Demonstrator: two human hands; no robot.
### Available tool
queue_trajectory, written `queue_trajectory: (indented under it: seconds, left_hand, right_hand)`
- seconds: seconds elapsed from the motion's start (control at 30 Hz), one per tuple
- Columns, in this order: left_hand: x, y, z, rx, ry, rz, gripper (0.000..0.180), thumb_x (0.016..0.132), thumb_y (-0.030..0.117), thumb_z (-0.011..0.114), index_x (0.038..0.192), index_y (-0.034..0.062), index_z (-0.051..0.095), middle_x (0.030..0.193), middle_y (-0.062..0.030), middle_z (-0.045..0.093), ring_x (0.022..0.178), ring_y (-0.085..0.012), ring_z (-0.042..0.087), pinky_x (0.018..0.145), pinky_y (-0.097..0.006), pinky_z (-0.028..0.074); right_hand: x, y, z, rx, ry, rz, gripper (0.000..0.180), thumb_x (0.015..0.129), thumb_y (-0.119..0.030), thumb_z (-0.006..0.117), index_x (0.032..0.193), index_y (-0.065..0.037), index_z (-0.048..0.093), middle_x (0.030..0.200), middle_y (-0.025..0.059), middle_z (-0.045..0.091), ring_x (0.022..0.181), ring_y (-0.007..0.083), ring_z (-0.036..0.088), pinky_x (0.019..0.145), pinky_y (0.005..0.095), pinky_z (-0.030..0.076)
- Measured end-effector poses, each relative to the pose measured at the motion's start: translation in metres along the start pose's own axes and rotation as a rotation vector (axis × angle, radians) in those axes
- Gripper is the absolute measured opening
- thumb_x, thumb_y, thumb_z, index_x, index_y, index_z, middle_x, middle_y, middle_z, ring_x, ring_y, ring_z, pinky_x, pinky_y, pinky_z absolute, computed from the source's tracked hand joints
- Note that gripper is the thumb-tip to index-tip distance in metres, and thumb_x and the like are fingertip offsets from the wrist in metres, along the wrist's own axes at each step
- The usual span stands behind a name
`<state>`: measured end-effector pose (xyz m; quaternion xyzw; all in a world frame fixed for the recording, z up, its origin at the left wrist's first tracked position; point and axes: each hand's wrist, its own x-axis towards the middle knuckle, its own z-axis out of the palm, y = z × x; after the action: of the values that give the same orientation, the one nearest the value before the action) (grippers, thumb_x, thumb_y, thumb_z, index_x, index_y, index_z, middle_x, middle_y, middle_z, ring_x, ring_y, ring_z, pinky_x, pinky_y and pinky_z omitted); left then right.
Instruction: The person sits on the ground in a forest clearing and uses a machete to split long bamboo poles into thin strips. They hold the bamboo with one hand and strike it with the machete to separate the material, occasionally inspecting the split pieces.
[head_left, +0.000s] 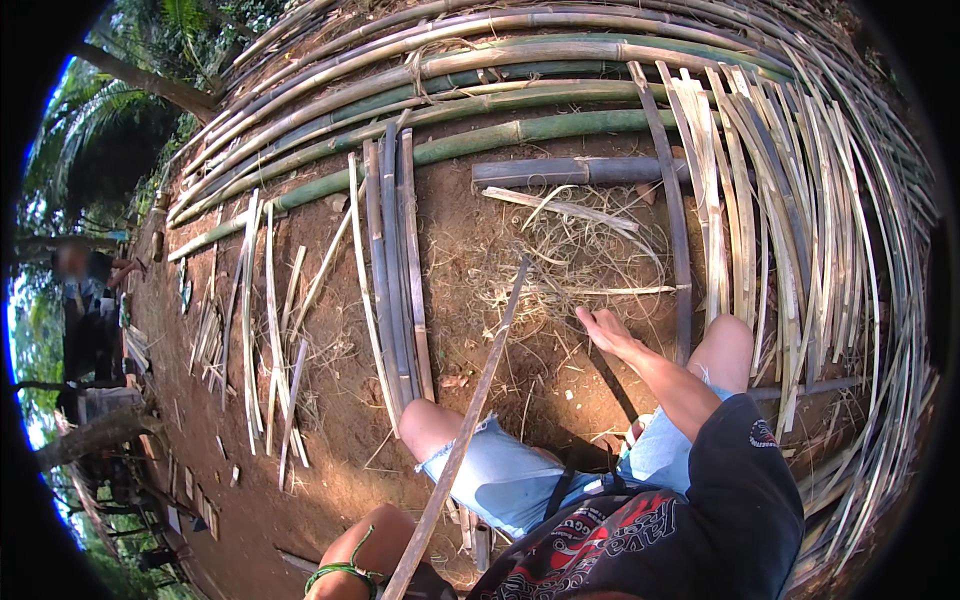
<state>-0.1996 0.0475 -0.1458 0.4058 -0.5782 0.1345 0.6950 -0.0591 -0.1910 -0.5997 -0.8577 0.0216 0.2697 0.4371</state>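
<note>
I sit on bare earth with both knees bent in light denim shorts. My right hand (606, 330) reaches forward with flat, spread fingers and holds nothing; it hovers just above the soil at the edge of a heap of dry bamboo shavings (575, 250), beside a long dark bamboo strip (681, 280). My left forearm, with a green band at the wrist, enters at the lower edge. My left hand (392, 585) is mostly cut off there and grips the lower end of a long thin bamboo strip (480, 385), which slants up toward the shavings.
Long green and brown bamboo poles (520, 130) lie across the far side. Many pale split strips (780, 250) fan along the right. Three dark slats (395, 270) and loose pale strips (262, 330) lie to the left. Another person (88, 310) sits at the far left.
</note>
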Motion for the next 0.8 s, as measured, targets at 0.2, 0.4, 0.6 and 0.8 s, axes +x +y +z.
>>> queue_trajectory:
  seconds: [0.2,0.4,0.6,0.8]
  left_hand:
    - [-0.008,0.002,-0.007,0.039,0.035,-0.01,0.033,0.09,0.014,0.05,0.061,0.0201,0.037,0.051,0.0052,0.039,0.04,-0.0058,0.039,0.038,-0.023,0.027]
    - [-0.004,-0.002,-0.005,0.009,0.011,-0.01,0.033,0.09,0.013,0.051,0.061,0.0201,0.037,0.051,0.0057,0.039,0.04,-0.0055,0.039,0.038,-0.023,0.026]
    - [-0.002,-0.002,-0.006,-0.005,0.004,-0.007,0.033,0.09,0.013,0.051,0.06,0.0201,0.037,0.051,0.0062,0.038,0.04,-0.0051,0.038,0.038,-0.023,0.026]
    - [-0.006,0.001,-0.007,0.028,0.002,-0.027,0.033,0.089,0.012,0.052,0.06,0.0201,0.037,0.051,0.0067,0.038,0.04,-0.0048,0.038,0.038,-0.023,0.025]
  right_hand:
    - [-0.069,-0.047,0.011,0.226,-0.165,-0.521,0.059,0.097,-0.047,0.046,0.061,0.0,0.044,0.048,0.0107,0.036,0.046,0.0194,0.037,0.05,0.0411,0.034]
    - [-0.021,0.001,0.01,0.14,-0.075,-0.109,0.067,0.097,-0.053,0.043,0.059,0.002,0.048,0.048,0.0091,0.039,0.049,0.0174,0.039,0.052,0.0411,0.036]
    - [-0.035,0.007,0.012,0.13,-0.111,-0.184,0.069,0.094,-0.058,0.044,0.065,0.005,0.051,0.05,0.0148,0.044,0.05,0.0248,0.043,0.054,0.0439,0.036]
    - [-0.026,-0.005,0.003,0.078,-0.128,-0.097,0.07,0.094,-0.059,0.044,0.059,0.001,0.045,0.051,0.0089,0.042,0.051,0.0195,0.045,0.055,0.0414,0.038]
